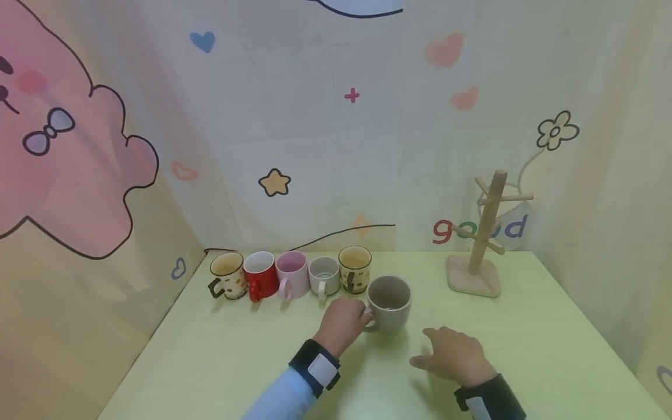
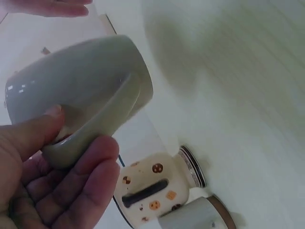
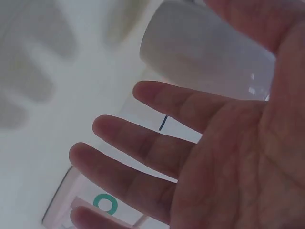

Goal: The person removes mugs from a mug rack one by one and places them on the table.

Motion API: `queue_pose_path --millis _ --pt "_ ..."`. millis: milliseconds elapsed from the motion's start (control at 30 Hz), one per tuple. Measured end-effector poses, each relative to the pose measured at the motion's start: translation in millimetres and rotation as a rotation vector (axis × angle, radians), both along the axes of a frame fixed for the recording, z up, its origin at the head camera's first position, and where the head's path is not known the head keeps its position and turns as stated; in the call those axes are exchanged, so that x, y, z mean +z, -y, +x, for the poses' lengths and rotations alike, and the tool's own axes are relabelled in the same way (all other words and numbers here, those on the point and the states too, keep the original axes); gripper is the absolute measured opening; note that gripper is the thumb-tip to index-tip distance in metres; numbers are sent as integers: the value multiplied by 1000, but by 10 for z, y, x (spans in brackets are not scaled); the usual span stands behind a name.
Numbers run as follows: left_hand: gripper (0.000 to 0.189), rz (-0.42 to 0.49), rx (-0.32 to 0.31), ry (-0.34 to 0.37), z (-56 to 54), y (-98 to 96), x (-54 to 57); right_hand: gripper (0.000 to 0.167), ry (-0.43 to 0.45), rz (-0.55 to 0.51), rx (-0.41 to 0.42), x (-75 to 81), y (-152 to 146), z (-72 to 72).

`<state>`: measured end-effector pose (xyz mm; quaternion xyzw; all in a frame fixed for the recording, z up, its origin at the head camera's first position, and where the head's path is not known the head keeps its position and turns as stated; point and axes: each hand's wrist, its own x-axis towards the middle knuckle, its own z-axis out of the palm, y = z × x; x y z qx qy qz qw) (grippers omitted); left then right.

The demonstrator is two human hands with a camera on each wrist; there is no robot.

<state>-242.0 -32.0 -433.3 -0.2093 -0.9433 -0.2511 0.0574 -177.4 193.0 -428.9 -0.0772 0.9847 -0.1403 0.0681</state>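
A plain grey mug [image 1: 391, 312] is held above the table by its handle, which my left hand [image 1: 340, 326] grips. In the left wrist view the thumb lies along one side of the handle [image 2: 112, 112] with curled fingers round the other. My right hand [image 1: 455, 356] hovers to the right of the mug, fingers spread and holding nothing. From the right wrist view, the grey mug [image 3: 205, 52] shows beyond the straight fingers [image 3: 138, 148], apart from them.
Along the back left stands a row of mugs: a spotted one [image 1: 231, 280], a red one [image 1: 265, 277], a pink one [image 1: 294, 277], a small grey one [image 1: 325, 277] and another spotted one [image 1: 356, 271]. A wooden mug tree [image 1: 485, 233] stands back right.
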Motion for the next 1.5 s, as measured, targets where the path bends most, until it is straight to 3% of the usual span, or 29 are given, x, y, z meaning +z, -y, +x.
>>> queue_pose_path --millis 200,367,600,833,1000,1267,1500 --pt "36 -21 93 8 -132 -240 45 70 -18 -28 -2 -95 64 17" --pt "42 -77 145 -45 -276 -395 30 69 -11 -35 -9 -147 78 34" --pt "40 -59 201 -103 -443 -539 -9 68 -3 -31 -25 -127 91 61" --pt "30 -21 281 -130 -592 -681 -120 66 -7 -33 -35 -123 98 87" --pt "29 -58 329 -170 -664 -778 -208 65 -4 -24 -40 -122 106 89" --pt "29 50 416 -100 -723 -869 -264 65 16 -17 -47 -124 116 93" --pt "29 23 398 -85 -759 -907 -239 64 5 -13 -45 -148 92 108"
